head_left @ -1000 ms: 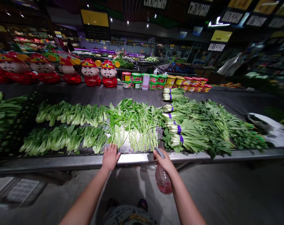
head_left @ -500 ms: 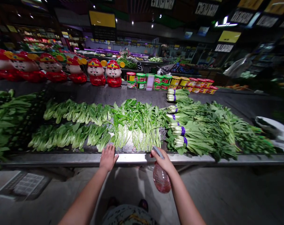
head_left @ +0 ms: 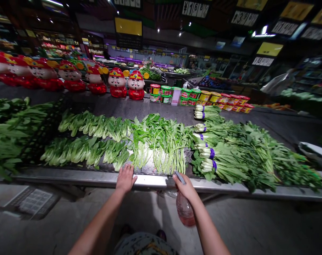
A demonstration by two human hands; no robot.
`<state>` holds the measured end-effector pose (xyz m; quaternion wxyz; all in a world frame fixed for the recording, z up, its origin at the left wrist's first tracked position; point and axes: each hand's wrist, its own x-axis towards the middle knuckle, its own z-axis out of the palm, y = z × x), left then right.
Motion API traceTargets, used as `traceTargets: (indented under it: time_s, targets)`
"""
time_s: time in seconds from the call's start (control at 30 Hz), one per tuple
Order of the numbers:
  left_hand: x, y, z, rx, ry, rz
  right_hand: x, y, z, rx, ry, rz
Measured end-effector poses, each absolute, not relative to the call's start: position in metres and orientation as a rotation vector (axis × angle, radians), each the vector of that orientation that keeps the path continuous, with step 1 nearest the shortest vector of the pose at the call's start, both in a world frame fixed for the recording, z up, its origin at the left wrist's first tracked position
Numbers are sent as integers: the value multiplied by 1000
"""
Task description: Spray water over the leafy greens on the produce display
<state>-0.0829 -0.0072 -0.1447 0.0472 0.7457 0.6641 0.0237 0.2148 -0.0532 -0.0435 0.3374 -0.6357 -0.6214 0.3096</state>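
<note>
Left hand [head_left: 126, 179] open, flat on steel counter edge [head_left: 70, 176]; right hand [head_left: 186, 187] clenched around clear plastic spray bottle [head_left: 186, 210]. Loose long-stemmed green vegetables [head_left: 161, 145] laid out, purple-banded white-stemmed bunches [head_left: 216, 164] piled right.

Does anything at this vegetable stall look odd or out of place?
Yes: in the row of lidded plastic tubs behind the leafy greens, a pixelated pinkish patch covers one spot. It looks odd because it hides whatever stands there, so I cannot tell what it is.

head-worn camera | faces forward and down | close above left hand [head_left: 126, 179], right hand [head_left: 184, 187], steel table edge [head_left: 70, 177]
</note>
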Motion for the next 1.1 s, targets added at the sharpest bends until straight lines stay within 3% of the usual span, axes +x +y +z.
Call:
traceTargets:
  time_s: [0.33,1.1]
  targets:
    - [-84,-8,-145,2273,2006,66,203,-19,-3,-1473,-1473,823]
    - [-83,-9,-144,2251,2015,2,212,26,-12,-1553,-1425,688]
